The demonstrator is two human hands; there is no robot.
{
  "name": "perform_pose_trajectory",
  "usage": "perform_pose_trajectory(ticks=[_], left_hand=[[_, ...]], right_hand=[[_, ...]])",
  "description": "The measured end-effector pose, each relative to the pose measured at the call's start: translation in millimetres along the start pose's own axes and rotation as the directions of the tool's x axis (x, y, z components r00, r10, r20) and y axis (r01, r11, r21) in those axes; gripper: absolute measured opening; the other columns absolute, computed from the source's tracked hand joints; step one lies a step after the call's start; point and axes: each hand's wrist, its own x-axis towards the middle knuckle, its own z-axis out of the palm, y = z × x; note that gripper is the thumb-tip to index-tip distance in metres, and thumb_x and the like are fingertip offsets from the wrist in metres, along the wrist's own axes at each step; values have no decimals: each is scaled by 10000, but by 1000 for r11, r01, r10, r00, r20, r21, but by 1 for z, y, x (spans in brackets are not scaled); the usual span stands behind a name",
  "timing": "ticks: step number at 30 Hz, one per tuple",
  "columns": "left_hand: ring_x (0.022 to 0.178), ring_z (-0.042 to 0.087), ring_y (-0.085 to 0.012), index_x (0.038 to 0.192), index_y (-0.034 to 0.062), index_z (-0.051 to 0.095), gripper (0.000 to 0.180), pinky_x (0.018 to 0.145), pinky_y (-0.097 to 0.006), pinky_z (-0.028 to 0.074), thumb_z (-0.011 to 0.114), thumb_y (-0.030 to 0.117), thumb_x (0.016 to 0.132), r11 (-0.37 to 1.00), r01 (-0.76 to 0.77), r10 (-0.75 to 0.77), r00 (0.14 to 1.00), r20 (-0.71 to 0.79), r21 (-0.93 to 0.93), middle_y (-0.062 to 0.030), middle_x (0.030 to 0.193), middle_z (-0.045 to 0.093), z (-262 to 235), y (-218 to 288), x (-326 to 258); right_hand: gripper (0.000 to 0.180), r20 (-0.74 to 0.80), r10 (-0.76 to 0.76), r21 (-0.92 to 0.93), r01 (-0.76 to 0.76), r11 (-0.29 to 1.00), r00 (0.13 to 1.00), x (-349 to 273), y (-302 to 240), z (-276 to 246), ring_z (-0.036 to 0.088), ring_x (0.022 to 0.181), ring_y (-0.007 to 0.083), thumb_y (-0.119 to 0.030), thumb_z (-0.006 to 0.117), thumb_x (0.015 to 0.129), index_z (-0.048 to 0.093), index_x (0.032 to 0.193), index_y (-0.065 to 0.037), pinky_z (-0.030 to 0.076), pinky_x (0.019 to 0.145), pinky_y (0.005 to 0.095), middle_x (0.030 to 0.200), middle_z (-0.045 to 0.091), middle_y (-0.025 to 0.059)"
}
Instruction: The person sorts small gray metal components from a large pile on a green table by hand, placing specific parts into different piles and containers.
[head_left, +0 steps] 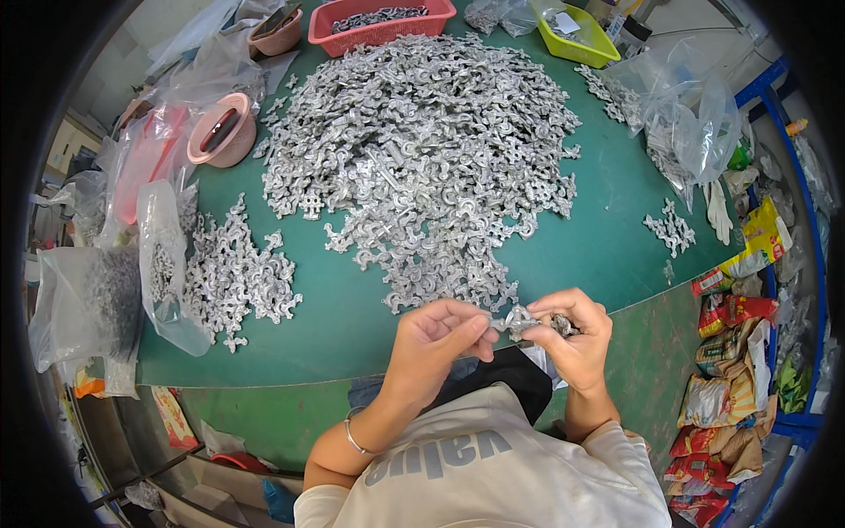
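Observation:
My left hand (440, 345) and my right hand (576, 341) meet just over the table's front edge. Between their fingertips is a small silvery metal casting (518, 322), pinched from both sides. More metal pieces (562, 326) show in the curl of my right hand; how many is hidden. Just beyond my fingers lies the near tongue of a large heap of similar curved metal castings (414, 145), spread over the green tabletop (343, 339). A smaller group of castings (238, 273) lies to the left, and a few castings (672, 229) lie to the right.
A red basket (383, 25) and a yellow-green basket (578, 37) stand at the back. Pink bowls (222, 132) and filled plastic bags (106, 299) line the left side. On the right are a clear bag (695, 119), a white glove (717, 211) and a blue rack (775, 132) with colourful packages.

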Motion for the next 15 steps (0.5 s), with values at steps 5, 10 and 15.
perform_pose_trajectory(ticks=[5, 10, 15], left_hand=[[607, 589, -143, 931, -6, 553, 131, 578, -253, 503, 514, 102, 868, 972, 147, -142, 989, 41, -185, -113, 751, 617, -1, 4, -2], [605, 592, -147, 971, -28, 551, 172, 551, -249, 503, 509, 107, 873, 983, 139, -133, 989, 60, -123, -122, 744, 616, 3, 5, -6], [571, 589, -150, 968, -45, 563, 180, 507, -240, 499, 519, 99, 869, 996, 91, -90, 995, 34, -19, -134, 728, 616, 4, 4, -7]], right_hand=[[167, 69, -131, -17, 132, 991, 989, 4, 2, -1, 470, 526, 66, 15, 687, 683, 613, 833, 16, 373, 496, 212, 671, 604, 74], [48, -5, 77, 114, -76, 991, 997, 1, 6, 2, 510, 567, 71, 7, 621, 759, 586, 789, 20, 406, 521, 220, 665, 599, 71], [88, 87, 308, 350, -318, 881, 947, 2, 2, 0, 458, 498, 49, -55, 558, 833, 530, 770, 0, 346, 459, 187, 648, 586, 62]])
